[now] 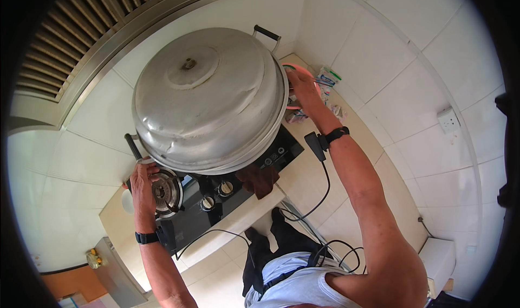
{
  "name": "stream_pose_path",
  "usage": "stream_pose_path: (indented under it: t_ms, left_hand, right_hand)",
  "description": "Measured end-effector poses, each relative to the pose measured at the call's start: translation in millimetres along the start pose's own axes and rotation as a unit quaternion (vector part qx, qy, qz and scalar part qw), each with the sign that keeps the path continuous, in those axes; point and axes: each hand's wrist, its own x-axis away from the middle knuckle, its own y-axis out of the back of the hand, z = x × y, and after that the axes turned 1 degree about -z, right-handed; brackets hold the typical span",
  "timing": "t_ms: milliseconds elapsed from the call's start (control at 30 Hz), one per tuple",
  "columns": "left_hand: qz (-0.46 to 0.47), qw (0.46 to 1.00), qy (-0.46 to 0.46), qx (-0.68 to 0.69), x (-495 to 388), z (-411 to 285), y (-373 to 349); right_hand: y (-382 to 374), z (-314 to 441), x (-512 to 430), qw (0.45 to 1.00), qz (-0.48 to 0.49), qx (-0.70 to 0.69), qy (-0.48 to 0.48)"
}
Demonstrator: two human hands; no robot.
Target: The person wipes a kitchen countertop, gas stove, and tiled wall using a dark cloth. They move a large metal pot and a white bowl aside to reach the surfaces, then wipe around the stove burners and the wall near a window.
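A large dented aluminium steamer pot (227, 117) with a domed lid (162, 92) stands over the black gas hob (183, 226), hiding much of it. Two black-gripped handles stick out, one at the left (132, 145) and one at the upper right (267, 32). My left hand (143, 178) grips the pot's lower left side, at the metal just below the left handle. At the opposite side, my right hand (301, 86) holds the right edge; its fingertips are partly hidden by the rim. Below my left hand shows an uncovered burner (166, 190).
A dark red cloth (258, 180) lies at the hob's front edge, beside two control knobs (217, 196). Behind my right hand are a pink basin (304, 69) and plastic packets (328, 78). Black cables (325, 202) hang from both wrist straps. A range hood (77, 35) overhangs the upper left.
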Motion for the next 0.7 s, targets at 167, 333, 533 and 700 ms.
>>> stream_pose_path:
  t_ms: [167, 333, 533, 700]
  left_hand:
    - [0.011, 0.953, -0.13, -0.274, -11.7, 2.3, 1.2]
    - [0.066, 0.836, -0.287, -0.463, -19.8, -6.9, -0.5]
    - [0.062, 0.854, -0.303, -0.419, -20.7, -8.5, -8.4]
    - [0.029, 0.863, -0.291, -0.412, -21.1, -8.5, -13.5]
  right_hand:
    - [1.7, 7.4, -5.3, 0.998, 0.011, 0.054, 0.023]
    - [0.0, 18.5, 0.0, 0.987, 0.036, 0.13, 0.083]
    - [-4.4, 14.1, -6.0, 0.987, 0.04, 0.117, 0.102]
    - [-9.0, 15.5, -2.5, 0.992, 0.017, 0.08, 0.097]
